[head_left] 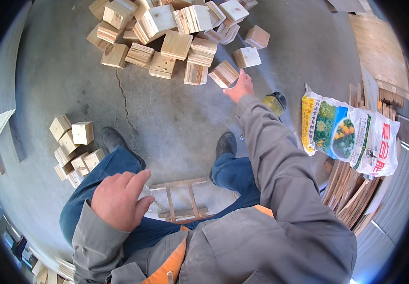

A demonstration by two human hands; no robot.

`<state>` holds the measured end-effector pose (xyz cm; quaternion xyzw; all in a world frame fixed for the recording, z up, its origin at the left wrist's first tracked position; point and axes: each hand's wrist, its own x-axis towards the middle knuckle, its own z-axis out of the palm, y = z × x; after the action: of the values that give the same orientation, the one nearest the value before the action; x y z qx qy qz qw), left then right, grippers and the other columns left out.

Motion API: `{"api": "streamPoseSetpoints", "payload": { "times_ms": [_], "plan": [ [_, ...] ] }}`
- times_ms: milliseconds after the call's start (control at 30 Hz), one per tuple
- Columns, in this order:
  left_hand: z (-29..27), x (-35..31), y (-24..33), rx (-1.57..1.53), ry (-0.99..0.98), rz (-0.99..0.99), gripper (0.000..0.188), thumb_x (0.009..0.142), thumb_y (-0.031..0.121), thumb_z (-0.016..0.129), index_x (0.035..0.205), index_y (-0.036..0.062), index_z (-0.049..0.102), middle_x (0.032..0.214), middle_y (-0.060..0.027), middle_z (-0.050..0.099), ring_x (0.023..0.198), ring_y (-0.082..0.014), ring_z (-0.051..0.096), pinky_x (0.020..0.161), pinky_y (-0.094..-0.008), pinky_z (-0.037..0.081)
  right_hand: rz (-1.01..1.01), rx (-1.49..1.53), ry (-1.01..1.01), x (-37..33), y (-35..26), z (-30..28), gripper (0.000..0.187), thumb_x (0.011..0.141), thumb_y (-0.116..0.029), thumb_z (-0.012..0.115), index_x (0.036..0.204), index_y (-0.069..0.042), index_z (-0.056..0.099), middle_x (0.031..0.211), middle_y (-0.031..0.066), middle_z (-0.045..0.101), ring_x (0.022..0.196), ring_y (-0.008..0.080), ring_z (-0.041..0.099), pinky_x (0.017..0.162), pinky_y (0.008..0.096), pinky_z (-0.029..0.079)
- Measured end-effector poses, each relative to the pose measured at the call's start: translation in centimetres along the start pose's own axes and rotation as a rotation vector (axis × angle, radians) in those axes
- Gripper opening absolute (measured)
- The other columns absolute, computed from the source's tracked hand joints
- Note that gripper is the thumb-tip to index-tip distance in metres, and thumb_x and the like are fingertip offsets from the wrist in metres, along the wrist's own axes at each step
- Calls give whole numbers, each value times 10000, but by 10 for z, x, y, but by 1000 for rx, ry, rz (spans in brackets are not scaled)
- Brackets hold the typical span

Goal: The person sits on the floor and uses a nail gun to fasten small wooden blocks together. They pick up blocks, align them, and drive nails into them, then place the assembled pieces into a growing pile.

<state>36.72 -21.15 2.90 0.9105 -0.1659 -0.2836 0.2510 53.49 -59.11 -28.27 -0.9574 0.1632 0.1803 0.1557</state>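
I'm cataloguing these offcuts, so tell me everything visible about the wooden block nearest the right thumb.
The wooden block is chunky, squarish and pale, with a face banded in lighter and browner layers, like stacked plywood. It sits askew on the grey floor, at the near right of the large pile. The right hand is spread at its right side; whether they touch is unclear.

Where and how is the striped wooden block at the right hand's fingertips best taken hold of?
Probably across two opposite sides of the striped wooden block, thumb against one, fingers against the other, coming from the near right. Its boxy shape offers flat sides to pinch, the right hand is spread on that side, and a neighbouring block crowds its left.
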Motion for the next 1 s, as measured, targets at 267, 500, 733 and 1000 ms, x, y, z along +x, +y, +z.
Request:
{"api": "streamPoseSetpoints", "payload": {
  "times_ms": [267,500,733,1000],
  "plan": [
    [-2,7,0,-27,12,15,529,731,170,836,1204,39,638,893,-97,630,826,-291,640,740,-405,513,-12,-83,-25,30,0,28,1048,720,-298,902,1560,-69,319,1532,168,437,1378,328,495,1114,404,460],
    [-3,3,3,-47,41,49,551,705,150,839,1206,42,635,892,-96,622,825,-294,639,738,-403,514,217,493,-257,23,61,40,738,707,-290,922,1309,12,621,1062,121,704,990,272,673,923,361,539],
    [3,-15,4,-1,89,88,548,727,154,829,1223,43,624,920,-100,635,837,-297,641,745,-402,507,505,778,-462,-46,75,46,750,765,-305,898,1357,30,584,1218,152,657,1071,245,620,934,387,547],
    [6,-27,-2,-21,98,100,516,774,168,811,1237,49,619,912,-99,642,852,-300,649,759,-405,513,442,779,-467,-86,31,62,730,777,-338,885,1344,30,609,1113,109,695,965,192,647,856,352,551]
  ]
}}
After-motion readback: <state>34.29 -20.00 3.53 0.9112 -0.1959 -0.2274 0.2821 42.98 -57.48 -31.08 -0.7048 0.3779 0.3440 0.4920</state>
